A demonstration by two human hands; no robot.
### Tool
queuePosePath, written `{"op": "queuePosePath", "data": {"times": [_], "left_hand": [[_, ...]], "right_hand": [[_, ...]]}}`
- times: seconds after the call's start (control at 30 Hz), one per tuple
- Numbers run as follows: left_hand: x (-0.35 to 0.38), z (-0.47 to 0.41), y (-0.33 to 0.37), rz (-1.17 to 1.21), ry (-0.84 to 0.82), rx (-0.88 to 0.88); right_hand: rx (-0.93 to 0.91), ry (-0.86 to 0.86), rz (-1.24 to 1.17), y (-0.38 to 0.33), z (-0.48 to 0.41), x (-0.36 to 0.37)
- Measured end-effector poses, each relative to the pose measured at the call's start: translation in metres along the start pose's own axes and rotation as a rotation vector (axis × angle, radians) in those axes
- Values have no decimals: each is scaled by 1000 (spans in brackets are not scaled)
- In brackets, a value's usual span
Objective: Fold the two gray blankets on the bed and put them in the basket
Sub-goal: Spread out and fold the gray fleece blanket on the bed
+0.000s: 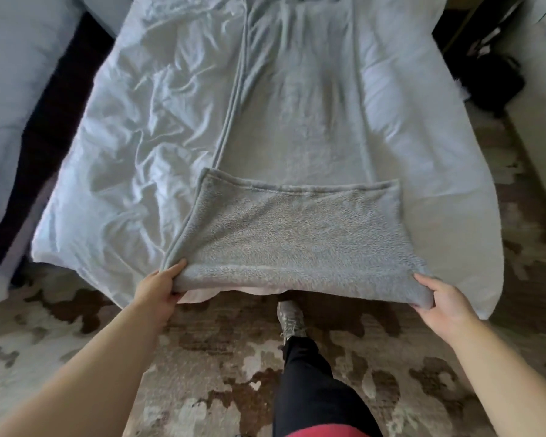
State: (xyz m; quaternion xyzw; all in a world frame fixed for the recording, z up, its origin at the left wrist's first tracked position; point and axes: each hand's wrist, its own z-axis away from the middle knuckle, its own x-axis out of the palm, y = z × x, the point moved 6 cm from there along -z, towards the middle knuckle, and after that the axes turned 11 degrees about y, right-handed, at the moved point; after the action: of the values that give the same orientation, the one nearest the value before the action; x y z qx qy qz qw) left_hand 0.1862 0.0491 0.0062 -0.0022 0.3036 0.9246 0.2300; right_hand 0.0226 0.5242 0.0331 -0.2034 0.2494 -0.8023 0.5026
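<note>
A gray blanket lies lengthwise down the middle of the white bed, its near end turned back over itself. The left hand grips the fold's near left corner and the right hand pinches the near right corner. Both arms reach forward over the patterned rug.

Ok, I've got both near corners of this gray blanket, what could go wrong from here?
The gray blanket overhangs the bed edge; if the left hand or right hand lets go, it may slide onto the rug. The wrinkled sheet could drag along and skew the fold.
</note>
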Motion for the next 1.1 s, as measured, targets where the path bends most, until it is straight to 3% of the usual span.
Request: {"op": "queuePosePath", "data": {"times": [0.2, 0.47, 0.8, 1.1], "left_hand": [[-52, 71, -5, 130, -30, -49], [-101, 131, -39, 343, -140, -72], [-120, 141, -69, 444, -90, -144], [-85, 142, -43, 656, -229, -283]], "right_hand": [[-73, 41, -169, -2, 83, -34], [-16, 92, -563, 58, 148, -81], [14, 142, -540, 69, 163, -94], [98, 108, -674, 46, 150, -60]]}}
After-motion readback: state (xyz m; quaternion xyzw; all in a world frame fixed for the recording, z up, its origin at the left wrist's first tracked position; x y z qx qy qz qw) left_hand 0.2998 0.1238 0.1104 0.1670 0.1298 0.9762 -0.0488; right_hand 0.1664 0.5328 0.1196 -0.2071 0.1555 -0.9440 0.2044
